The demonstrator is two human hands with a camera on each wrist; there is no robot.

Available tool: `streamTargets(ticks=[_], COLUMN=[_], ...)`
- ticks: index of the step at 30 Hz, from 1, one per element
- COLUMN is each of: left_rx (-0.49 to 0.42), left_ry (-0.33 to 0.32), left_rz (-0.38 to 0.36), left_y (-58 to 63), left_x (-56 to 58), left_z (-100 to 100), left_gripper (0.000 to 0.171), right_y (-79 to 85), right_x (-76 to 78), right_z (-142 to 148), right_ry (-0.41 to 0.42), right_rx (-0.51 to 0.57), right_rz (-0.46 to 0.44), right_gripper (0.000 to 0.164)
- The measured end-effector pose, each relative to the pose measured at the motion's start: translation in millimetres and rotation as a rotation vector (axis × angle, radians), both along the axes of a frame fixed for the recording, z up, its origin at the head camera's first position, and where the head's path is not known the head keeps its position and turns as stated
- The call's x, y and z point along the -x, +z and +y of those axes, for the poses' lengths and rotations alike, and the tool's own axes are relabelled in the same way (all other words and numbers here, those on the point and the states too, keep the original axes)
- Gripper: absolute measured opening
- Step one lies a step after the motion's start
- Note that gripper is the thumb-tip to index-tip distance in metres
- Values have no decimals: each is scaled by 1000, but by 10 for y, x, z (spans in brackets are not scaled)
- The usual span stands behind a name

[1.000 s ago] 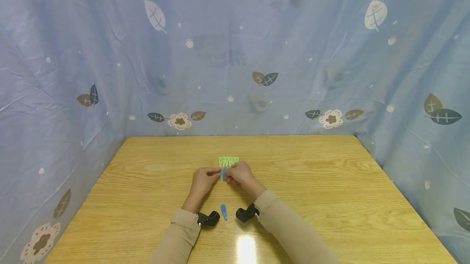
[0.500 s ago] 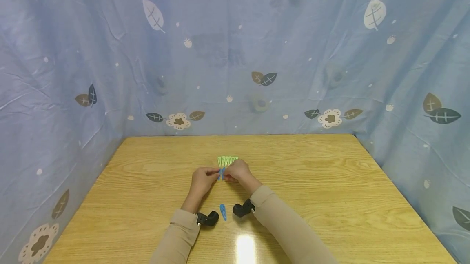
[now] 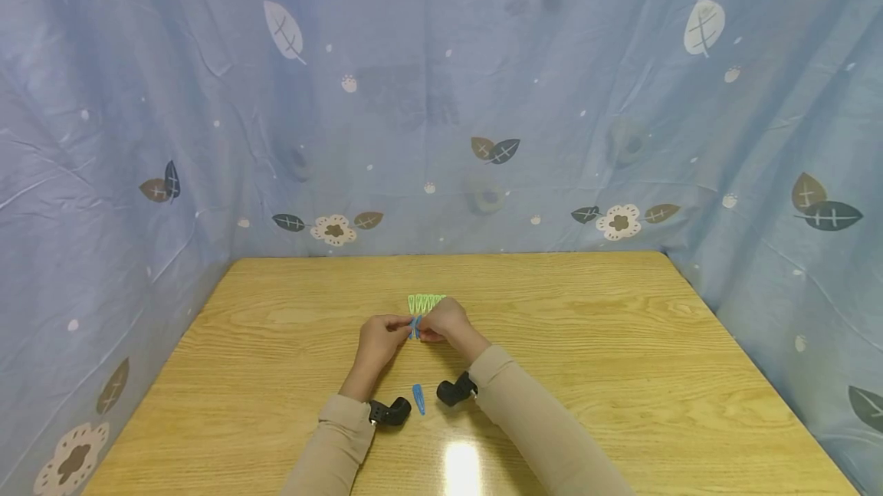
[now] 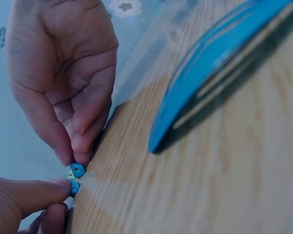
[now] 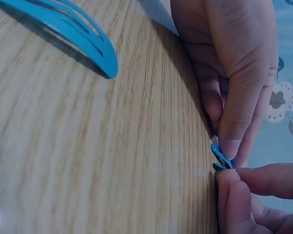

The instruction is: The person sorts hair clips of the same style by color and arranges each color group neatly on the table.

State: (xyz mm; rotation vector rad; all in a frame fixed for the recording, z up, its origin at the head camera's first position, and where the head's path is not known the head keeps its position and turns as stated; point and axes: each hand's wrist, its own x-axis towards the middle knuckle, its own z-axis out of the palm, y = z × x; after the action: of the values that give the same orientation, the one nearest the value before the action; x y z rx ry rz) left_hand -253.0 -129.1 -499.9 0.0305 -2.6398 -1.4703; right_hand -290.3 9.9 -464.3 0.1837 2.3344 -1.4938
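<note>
My left hand [image 3: 379, 339] pinches a blue snap hair clip [image 4: 74, 186] between thumb and fingers, low over the wooden table. Right beside it, my right hand [image 3: 447, 320] pinches a second blue hair clip [image 4: 77, 170]. The two clips stand side by side, narrowly apart, and fingers cover much of them. Just beyond lies a row of several light green hair clips [image 3: 422, 303], its right end partly behind my right hand. Between my wrists a third blue hair clip [image 3: 418, 399] lies loose, looming large in both wrist views.
The wooden table [image 3: 586, 343] stretches to both sides of my arms. A blue patterned curtain [image 3: 414, 97] hangs behind it and along its sides. Black wrist cameras [image 3: 390, 412] sit near the loose clip, and light glares off the table's near part.
My right hand has shifted slightly left, bringing its blue clip closer to the one in my left hand. The left hand has stayed nearly still, and the loose clip has not moved.
</note>
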Motion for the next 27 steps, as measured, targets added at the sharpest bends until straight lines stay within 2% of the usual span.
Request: streamTargets(ticks=[8,16,27], left_rx=[-6,-4,2], left_ry=[-5,-2,8], left_rz=[-15,-15,-10], left_y=[13,24,17], left_x=[19,24,24], left_z=[-10,-14,-11], left_gripper=[19,18,18], right_y=[25,17,-53], right_x=[-34,-99,-165], right_z=[14,64,160], right_ry=[17,55,84], right_rx=[23,-46,12], right_rz=[37,198,236], right_gripper=[11,20,17])
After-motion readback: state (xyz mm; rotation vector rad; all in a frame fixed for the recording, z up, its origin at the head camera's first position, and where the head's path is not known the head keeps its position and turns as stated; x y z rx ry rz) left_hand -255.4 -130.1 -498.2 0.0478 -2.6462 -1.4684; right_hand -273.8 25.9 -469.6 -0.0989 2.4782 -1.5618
